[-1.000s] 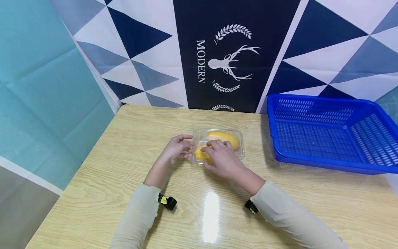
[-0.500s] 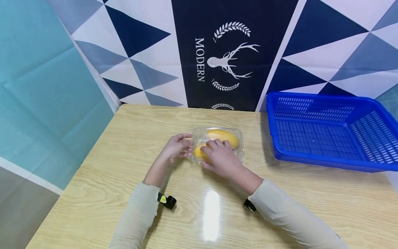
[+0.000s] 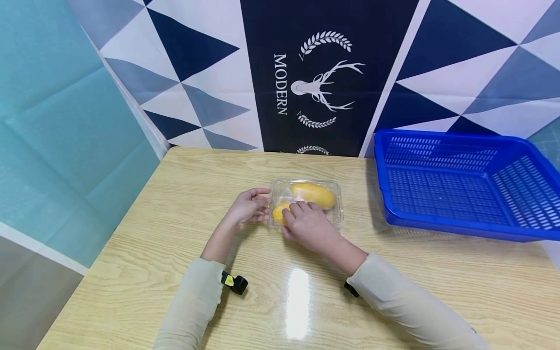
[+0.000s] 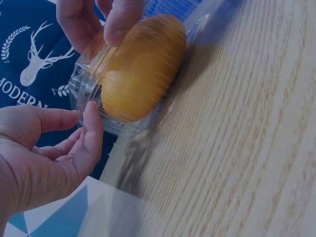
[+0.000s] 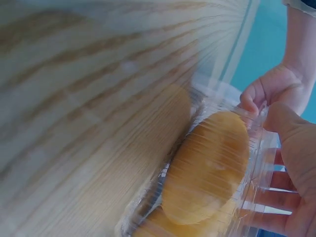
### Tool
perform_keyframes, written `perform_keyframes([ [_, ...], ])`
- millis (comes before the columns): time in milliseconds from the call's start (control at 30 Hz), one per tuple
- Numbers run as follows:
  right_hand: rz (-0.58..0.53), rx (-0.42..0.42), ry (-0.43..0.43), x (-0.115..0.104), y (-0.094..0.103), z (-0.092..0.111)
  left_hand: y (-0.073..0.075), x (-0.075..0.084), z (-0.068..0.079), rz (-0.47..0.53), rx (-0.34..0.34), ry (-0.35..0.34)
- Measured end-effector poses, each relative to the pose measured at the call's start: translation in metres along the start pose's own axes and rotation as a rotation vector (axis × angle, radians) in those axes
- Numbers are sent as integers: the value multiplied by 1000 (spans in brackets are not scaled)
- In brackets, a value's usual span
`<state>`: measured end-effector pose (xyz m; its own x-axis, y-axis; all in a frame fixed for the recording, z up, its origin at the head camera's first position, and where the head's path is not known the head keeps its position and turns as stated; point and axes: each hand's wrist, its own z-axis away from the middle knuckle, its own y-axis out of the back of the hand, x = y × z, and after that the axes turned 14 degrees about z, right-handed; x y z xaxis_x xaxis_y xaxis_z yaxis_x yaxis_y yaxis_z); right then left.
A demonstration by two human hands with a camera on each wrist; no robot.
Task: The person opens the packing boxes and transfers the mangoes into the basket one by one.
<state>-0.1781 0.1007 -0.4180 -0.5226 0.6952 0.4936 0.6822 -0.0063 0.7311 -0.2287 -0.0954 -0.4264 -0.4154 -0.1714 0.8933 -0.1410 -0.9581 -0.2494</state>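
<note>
A clear plastic clamshell box (image 3: 331, 218) lies on the table with its lid down. Inside it are two smooth yellow oval things (image 3: 312, 194), perhaps mangoes or bread rolls. My left hand (image 3: 249, 206) pinches the box's left edge between thumb and fingers, as the left wrist view (image 4: 49, 153) shows from close by. Across the near part of the lid rests my right hand (image 3: 308, 226), its fingers (image 5: 279, 198) fairly straight and its thumb at the front rim. That hand partly covers the nearer yellow thing (image 3: 280, 212).
To the right a blue perforated plastic basket (image 3: 446, 194) stands on the wooden table (image 3: 175, 194). A patterned cloth (image 3: 319, 87) hangs behind the table's back edge, and a teal cloth (image 3: 65, 121) hangs at the left.
My right hand has slid slightly toward me over the lid, baring more of the farther yellow thing. The left hand and the box stay about where they were.
</note>
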Motion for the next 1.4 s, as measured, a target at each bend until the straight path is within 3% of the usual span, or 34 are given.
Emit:
perform_keyframes([
  [300, 40, 69, 27, -2, -4, -2, 0, 1, 1, -11, 9, -4],
  [1000, 81, 52, 42, -2, -6, 0, -2, 1, 1, 7, 13, -7],
  [1400, 10, 69, -11, -1, -7, 2, -2, 1, 1, 9, 26, 2],
])
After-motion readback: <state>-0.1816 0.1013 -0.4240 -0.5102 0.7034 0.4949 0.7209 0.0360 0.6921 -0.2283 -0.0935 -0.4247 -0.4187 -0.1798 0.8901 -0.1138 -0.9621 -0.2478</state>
